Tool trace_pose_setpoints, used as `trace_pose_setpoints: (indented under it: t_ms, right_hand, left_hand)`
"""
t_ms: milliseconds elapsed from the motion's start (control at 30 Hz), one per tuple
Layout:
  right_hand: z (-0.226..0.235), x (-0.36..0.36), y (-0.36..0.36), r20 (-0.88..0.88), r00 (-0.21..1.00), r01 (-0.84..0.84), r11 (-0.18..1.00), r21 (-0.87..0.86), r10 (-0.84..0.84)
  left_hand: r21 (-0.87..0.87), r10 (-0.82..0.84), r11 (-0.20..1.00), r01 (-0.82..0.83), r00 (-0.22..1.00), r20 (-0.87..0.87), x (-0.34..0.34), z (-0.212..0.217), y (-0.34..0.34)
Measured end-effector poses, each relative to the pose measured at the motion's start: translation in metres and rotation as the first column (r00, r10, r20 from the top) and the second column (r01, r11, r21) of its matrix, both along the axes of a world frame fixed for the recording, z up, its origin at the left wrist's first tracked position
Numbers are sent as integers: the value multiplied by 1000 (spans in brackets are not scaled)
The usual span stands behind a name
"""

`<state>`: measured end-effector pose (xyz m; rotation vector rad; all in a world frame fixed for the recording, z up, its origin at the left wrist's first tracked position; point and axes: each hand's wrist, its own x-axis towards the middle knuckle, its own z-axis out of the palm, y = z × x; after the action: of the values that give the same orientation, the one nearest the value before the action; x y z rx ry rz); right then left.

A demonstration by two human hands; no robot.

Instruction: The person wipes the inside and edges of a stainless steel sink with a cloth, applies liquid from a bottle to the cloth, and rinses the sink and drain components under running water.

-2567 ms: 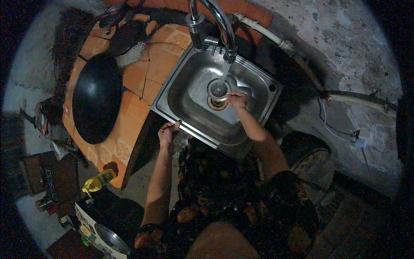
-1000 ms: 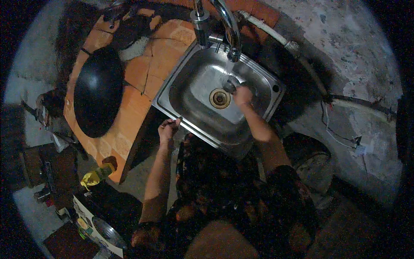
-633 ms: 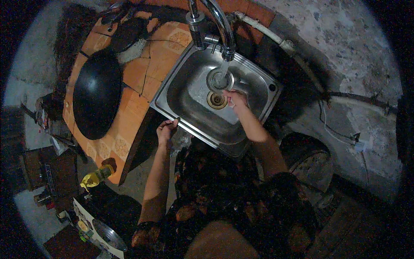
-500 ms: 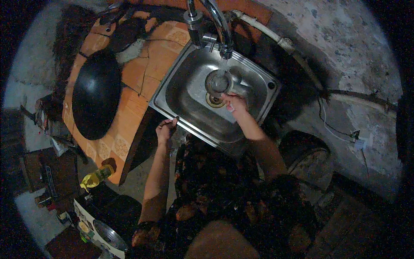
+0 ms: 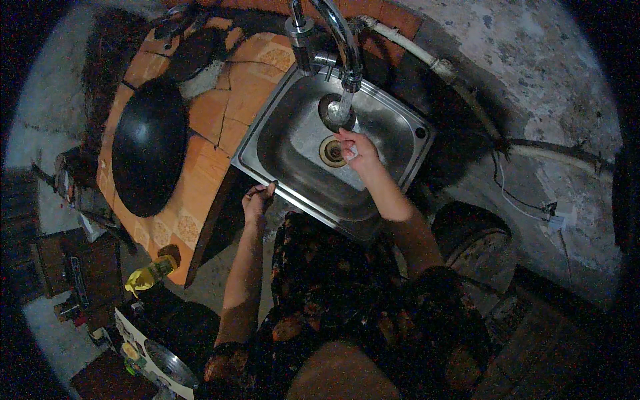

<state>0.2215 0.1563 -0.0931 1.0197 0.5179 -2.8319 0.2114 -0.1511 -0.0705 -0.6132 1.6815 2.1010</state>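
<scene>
My right hand [image 5: 358, 148] reaches into the steel sink [image 5: 293, 143], its fingers closed on the near edge of a small round metal dish [image 5: 328, 110]. Whether this is a shallow bowl or a strainer cannot be made out. Water from the chrome tap [image 5: 351, 80] runs into the dish, which is tilted. Just below the dish lies the round drain [image 5: 331, 152]. My left hand [image 5: 259, 199] rests at the sink's front left rim with fingers curled and pinched together. A small dark bit shows at its fingertips, too small to name.
Left of the sink, a large black wok-like pan [image 5: 150, 147] lies on the orange tiled counter [image 5: 243, 87]. A bottle of yellow liquid [image 5: 152, 273] stands below the counter's near corner. At right are a dark round bin-like container [image 5: 477, 243] and a pale pipe [image 5: 443, 67] along the wall.
The dish has tipped from facing up to a steep tilt, and the water stream shows longer. My right hand has shifted slightly up and left; my left hand stays put.
</scene>
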Motion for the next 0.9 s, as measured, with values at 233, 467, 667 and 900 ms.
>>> trace_pose_setpoints:
  t_ms: [233, 467, 667, 900]
  right_hand:
    - [41, 34, -4, 35, 999, 18, 920, 392, -34]
    - [64, 23, -7, 57, 992, 35, 671, 741, -114]
    - [67, 10, 5, 34, 996, 43, 749, 661, -87]
    - [68, 21, -5, -122, 987, 149, 303, 941, -106]
  left_hand:
    - [-74, 40, 996, -40, 999, -3, 2, 10, 6]
    - [-154, -67, 986, 64, 998, -15, -2, 3, 2]
    - [-187, -100, 979, 82, 991, -88, -3, -10, -3]
    - [-175, -40, 984, 29, 997, -62, 2, -7, -7]
